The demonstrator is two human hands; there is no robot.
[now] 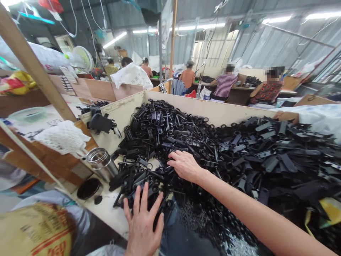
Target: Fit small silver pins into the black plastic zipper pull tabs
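Observation:
My left hand (145,220) lies palm down with fingers spread over a small heap of black plastic parts (138,177) at the near side of the bench. My right hand (185,166) reaches across to the edge of the large pile of black ring-ended parts (170,124). Its fingers are loosely bent and slightly apart, touching the parts, and no held piece shows. Beneath the right forearm are small silvery metal pieces (194,215) and black rings (217,217). Flat, dark strip-like parts (266,156) are heaped to the right.
A steel cup (102,163) stands at the left, near a round black lid (88,188). Pale boards (213,108) wall the bench's back. A black device (101,122) is at the left wall. A yellow printed sack (37,227) lies lower left. Several people sit at benches beyond.

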